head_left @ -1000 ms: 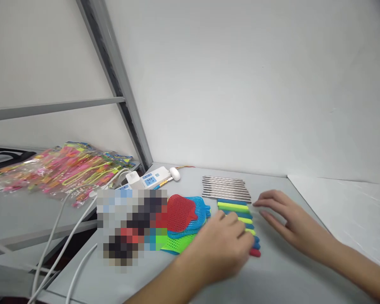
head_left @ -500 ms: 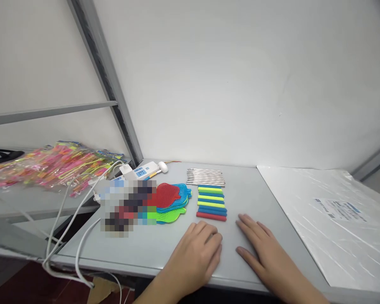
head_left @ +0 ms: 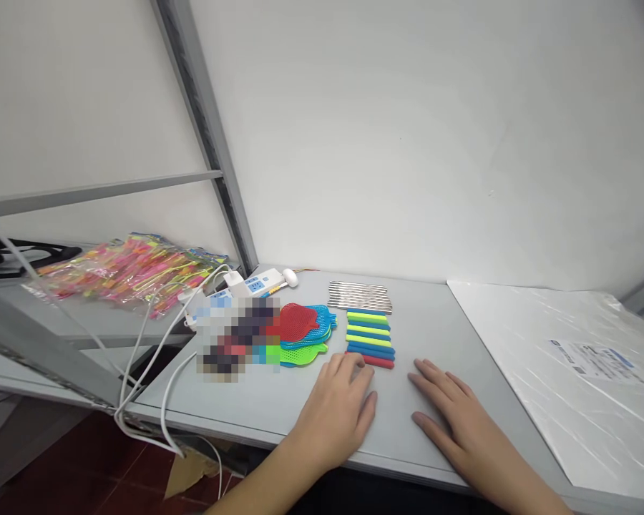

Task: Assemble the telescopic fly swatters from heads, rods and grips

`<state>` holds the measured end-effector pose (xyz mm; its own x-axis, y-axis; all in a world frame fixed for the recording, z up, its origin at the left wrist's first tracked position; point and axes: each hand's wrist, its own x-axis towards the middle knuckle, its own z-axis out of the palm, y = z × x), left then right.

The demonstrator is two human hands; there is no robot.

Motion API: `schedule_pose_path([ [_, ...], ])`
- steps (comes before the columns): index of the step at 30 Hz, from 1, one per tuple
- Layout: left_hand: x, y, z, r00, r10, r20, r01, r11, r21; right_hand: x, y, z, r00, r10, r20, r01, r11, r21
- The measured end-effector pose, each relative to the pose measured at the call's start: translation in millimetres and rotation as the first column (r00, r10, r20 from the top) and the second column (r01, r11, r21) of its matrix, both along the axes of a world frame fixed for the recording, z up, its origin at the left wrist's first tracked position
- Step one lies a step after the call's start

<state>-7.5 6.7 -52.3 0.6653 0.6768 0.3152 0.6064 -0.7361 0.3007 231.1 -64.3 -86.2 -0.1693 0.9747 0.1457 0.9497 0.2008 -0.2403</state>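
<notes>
My left hand (head_left: 337, 408) is at the near end of a row of coloured tube handles (head_left: 368, 332). Its fingertips overlap the left end of the red tube (head_left: 381, 361); the thumb stands apart, and contact is hard to tell. Flat on the table to the right, my right hand (head_left: 456, 408) has its fingers spread and holds nothing. The row also has yellow-green and blue tubes. Beyond them lie several thin silver metal rods (head_left: 360, 297) side by side. Left of the tubes are overlapping fly swatter heads, a red one (head_left: 298, 322) on blue, with a green one (head_left: 305, 354) nearest me.
A white plastic-wrapped sheet (head_left: 547, 400) covers the table's right side. Power strips (head_left: 257, 285) with white cables (head_left: 166, 408) lie at the back left. Bagged colourful items (head_left: 134, 275) fill the neighbouring shelf. A blurred patch hides things left of the swatter heads.
My left hand has reached forward to the red tube, its thumb now away from the fingers. My right hand stays flat. The view has turned slightly left.
</notes>
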Motion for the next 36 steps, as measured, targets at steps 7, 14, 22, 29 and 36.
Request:
schedule_pose_path([
  [7, 1, 1, -6.7, 0.991, 0.133, -0.012, -0.132, 0.989, 0.067, 0, -1, -1, 1.000, 0.012, -0.024, -0.012, 1.000, 0.009],
  [14, 1, -1, -4.0, 0.993, 0.117, -0.015, -0.117, 0.992, 0.047, 9, 5, 21, 0.999, 0.039, -0.023, -0.040, 0.998, -0.046],
  [22, 1, 2, -4.8, 0.996, 0.088, -0.009, -0.089, 0.995, -0.045, 1, 118, 117, 0.998, 0.056, 0.042, -0.056, 0.998, 0.001],
  [29, 2, 10, -32.1, 0.991, 0.137, 0.013, -0.137, 0.988, 0.075, -52, 271, 85, 0.989, 0.137, 0.053, -0.135, 0.989, -0.054],
  [36, 10, 26, -58.6, 0.917, 0.109, 0.384, -0.202, 0.956, 0.212, -62, 313, 59, 0.967, 0.222, -0.124, -0.233, 0.969, -0.085],
])
